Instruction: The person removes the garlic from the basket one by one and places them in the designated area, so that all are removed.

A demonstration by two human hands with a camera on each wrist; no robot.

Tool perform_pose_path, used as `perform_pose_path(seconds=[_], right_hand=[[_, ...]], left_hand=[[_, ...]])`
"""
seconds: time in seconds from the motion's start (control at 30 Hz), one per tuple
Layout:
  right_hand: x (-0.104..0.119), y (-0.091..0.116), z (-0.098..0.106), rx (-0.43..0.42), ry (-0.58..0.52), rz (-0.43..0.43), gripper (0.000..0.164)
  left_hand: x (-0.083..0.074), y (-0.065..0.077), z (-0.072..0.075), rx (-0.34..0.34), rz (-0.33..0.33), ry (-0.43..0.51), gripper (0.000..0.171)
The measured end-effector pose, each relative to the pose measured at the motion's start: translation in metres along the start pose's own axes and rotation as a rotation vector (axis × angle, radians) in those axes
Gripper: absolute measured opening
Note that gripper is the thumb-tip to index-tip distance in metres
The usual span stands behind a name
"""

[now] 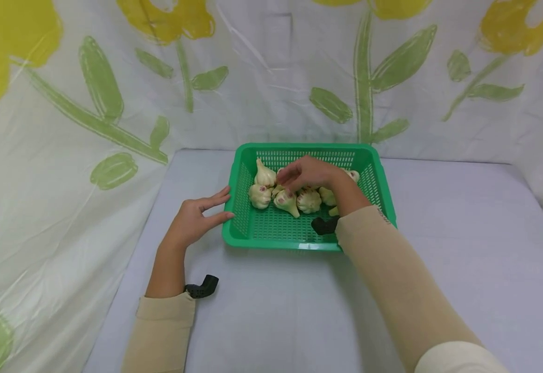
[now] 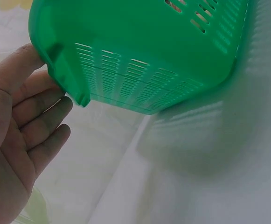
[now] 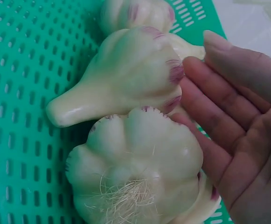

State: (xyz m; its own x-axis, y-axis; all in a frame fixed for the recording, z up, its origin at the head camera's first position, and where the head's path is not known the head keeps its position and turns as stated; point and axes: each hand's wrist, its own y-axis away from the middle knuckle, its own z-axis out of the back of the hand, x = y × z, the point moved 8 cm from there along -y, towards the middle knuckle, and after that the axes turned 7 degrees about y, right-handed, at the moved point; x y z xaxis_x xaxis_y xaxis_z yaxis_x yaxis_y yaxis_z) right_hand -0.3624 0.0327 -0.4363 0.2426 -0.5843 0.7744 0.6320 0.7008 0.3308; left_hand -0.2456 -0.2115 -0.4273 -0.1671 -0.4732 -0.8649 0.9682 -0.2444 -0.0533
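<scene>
A green plastic basket [image 1: 280, 243] with slotted walls holds several garlic bulbs [image 1: 309, 200], pale with purple streaks. My left hand [image 1: 192, 220] touches the basket's left rim, thumb and fingers spread apart; in the left wrist view its fingertips meet the rim's outer edge. Over the bulbs, inside the basket, hovers my right hand [image 1: 306, 173]. In the right wrist view its loosely bent fingers [image 3: 214, 98] lie against or close beside a garlic bulb [image 3: 126, 70] with a thick stem, without gripping it. Another bulb [image 3: 135, 158] shows its stringy roots below. The right forearm hides some bulbs.
The basket stands on a table with a pale cloth [image 1: 271, 311], near its back edge. Behind and to the left hangs a white curtain [image 1: 271, 103] printed with yellow flowers and green leaves. A black wrist device [image 1: 202, 287] juts from the left sleeve.
</scene>
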Motion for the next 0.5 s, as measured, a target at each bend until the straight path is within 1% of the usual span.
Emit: perform_pose_path(seconds=[0.2,0.4,0.5], right_hand=[[0.003,0.001,-0.004,0.062,0.057,0.000,0.051],[0.003,0.000,-0.012,0.134,0.182,0.007,0.056],[0.002,-0.001,-0.015,0.154,0.200,0.015,0.058]], left_hand=[[-0.001,0.000,0.000,-0.011,-0.026,-0.019,0.060],[0.000,0.000,-0.001,-0.010,-0.030,-0.026,0.060],[0.000,-0.001,-0.001,-0.009,-0.032,-0.026,0.059]])
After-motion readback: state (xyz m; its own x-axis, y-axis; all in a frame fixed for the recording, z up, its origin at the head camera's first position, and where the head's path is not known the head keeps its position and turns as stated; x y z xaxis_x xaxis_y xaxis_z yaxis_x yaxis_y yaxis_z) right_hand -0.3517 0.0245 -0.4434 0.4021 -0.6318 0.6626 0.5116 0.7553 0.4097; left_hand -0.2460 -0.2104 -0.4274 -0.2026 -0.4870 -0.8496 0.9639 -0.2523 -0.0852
